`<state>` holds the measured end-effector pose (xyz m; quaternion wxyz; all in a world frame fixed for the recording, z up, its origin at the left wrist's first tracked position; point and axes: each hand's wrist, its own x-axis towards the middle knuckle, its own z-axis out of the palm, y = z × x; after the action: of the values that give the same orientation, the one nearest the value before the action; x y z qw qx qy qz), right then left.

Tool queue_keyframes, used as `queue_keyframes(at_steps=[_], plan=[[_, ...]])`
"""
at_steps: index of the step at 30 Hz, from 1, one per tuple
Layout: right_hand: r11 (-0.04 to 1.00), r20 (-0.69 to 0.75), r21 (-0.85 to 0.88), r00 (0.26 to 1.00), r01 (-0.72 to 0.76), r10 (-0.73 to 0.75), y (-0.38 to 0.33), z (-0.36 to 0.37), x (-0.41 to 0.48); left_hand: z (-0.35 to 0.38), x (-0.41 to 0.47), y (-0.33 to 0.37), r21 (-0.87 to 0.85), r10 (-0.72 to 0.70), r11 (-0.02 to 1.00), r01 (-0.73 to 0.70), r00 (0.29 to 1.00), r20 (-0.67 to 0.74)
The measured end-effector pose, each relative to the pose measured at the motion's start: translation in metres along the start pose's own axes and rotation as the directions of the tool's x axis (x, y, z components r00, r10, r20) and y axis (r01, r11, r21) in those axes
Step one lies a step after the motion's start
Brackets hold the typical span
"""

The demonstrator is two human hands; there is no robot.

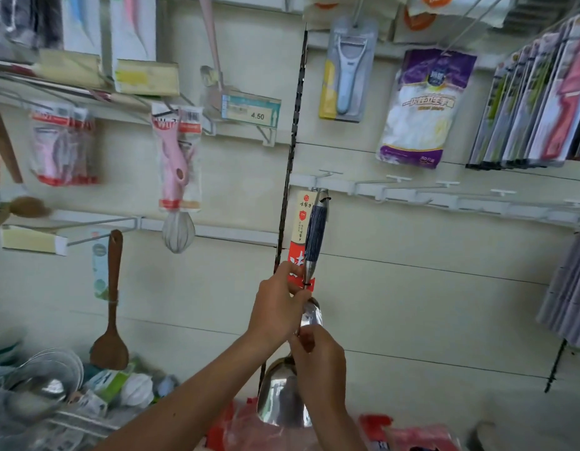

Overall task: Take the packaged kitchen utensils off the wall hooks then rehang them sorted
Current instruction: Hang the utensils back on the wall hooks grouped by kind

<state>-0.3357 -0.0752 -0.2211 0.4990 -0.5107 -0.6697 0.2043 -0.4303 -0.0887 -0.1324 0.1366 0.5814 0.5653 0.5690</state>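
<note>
Left hand (pixel 280 309) grips the scoop (pixel 315 237) at the neck, thumb & fingers curled round the lower edge of its red-and-white card (pixel 302 222). Right hand (pixel 317 362) sits just below, touching the left, fingers closed round the shiny shaft. Scoop is upright: blue handle runs straight up from the left hand, and the steel bowl hangs below the right hand, partly behind that wrist. Top of handle & card reach the hook (pixel 329 173) on the white rail above both hands. Can't tell if the pkg is actually on the hook or only held against it.

Up & to the right of the hands, a row of bare hooks (pixel 398 178) runs along the same rail. Higher still on that side hang a blue peeler pack (pixel 347 70) and a purple bag (pixel 422 109).

Left of the hands & a bit higher hangs a whisk (pixel 178 234), w/ a pink peeler pack (pixel 178 164) right above it and a price tag (pixel 251 109) marked 4.50 higher up. Well left of the left hand, at about its level, hangs a wooden spatula (pixel 111 304). Below that, left of the left forearm, is a heap of steel bowls (pixel 38 379).
</note>
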Motion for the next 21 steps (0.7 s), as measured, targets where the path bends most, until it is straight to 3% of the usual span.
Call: queue_keyframes(at_steps=[15,21], plan=[[1.0,0.003,0.007,1.0,0.02,-0.02,0.009,-0.002,-0.001,0.006,-0.003,-0.001,-0.078,-0.005,0.997,0.005,1.0,0.003],[0.999,-0.028,0.004,0.999,0.036,-0.036,0.008,0.001,0.004,0.005,0.002,-0.003,-0.033,0.014,0.999,-0.015,1.0,-0.016]])
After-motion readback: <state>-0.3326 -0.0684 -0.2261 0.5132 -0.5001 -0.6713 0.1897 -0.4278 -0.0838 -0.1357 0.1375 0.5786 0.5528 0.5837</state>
